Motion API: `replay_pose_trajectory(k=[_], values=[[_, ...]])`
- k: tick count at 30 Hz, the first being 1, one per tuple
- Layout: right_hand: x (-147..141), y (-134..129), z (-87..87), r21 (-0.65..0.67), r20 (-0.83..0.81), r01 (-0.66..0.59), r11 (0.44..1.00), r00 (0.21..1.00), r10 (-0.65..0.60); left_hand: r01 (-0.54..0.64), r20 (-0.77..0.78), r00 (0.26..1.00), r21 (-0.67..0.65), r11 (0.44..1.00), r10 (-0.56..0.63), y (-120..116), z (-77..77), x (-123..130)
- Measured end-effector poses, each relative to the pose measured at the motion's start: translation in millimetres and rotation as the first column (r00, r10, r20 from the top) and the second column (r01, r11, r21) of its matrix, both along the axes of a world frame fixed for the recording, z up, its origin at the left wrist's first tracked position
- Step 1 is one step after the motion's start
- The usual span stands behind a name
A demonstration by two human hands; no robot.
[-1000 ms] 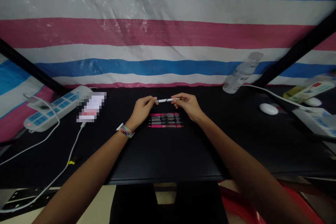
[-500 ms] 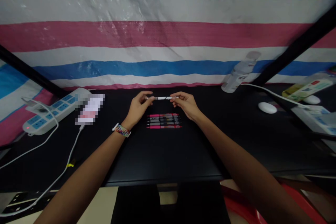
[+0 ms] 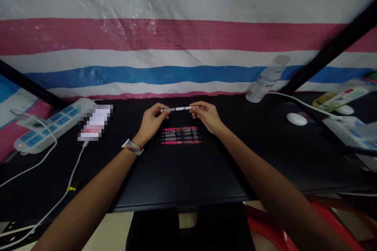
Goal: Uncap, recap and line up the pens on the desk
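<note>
A white pen with dark marks [image 3: 180, 108] lies level between my hands, just beyond a row of other pens. My left hand [image 3: 152, 120] pinches its left end between thumb and fingers, and a woven multicoloured band circles that wrist. At the other end, my right hand [image 3: 208, 117] grips the pen with thumb and fingertips. Nearer to me, several pens [image 3: 181, 135] lie side by side on the black table [image 3: 188, 176], pink-red ones at the row's front and back and grey-black ones between.
To the left are a white power strip [image 3: 50, 125], a phone with a blurred screen [image 3: 96, 122] and its white cable [image 3: 77, 164]. A clear bottle [image 3: 266, 80] stands back right, near a white mouse [image 3: 296, 119], a bottle of yellowish liquid [image 3: 341, 96] and another power strip [image 3: 338, 125]. Striped sheeting [image 3: 176, 35] hangs behind.
The view has shifted slightly, so most things sit a little further left. Both hands keep hold of the white pen, which tilts slightly up at its right end.
</note>
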State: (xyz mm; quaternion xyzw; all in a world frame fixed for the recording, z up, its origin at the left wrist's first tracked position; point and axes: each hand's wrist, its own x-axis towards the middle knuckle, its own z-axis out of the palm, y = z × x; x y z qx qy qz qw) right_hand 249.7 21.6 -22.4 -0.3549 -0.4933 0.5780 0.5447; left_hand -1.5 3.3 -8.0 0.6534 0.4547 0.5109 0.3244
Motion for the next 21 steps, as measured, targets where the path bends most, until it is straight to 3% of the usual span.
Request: replay_pose_trajectory(k=[3, 8, 15, 21], values=[[1.1, -0.8, 1.1, 0.004, 0.015, -0.017, 1.000, 1.000, 0.017, -0.071, -0.058, 0.996, -0.038, 0.997, 0.068, -1.0, -1.0, -1.5], [5.6, 1.1, 3.2, 0.003, -0.041, 0.035, 0.999, 0.999, -0.034, -0.169, -0.001, 0.986, -0.072, 0.983, 0.169, 2.9, -2.2, -3.3], [10.1, 5.0, 4.5, -0.046, -0.089, 0.061, 0.997, 0.994, -0.065, -0.109, 0.203, 0.973, -0.036, 0.993, 0.114, 11.6, -6.9, -4.0], [13.2, 6.8, 5.5, -0.049, -0.074, 0.114, 0.992, 0.990, -0.117, -0.111, 0.208, 0.971, -0.044, 0.993, 0.118, 13.1, -10.2, -6.8]])
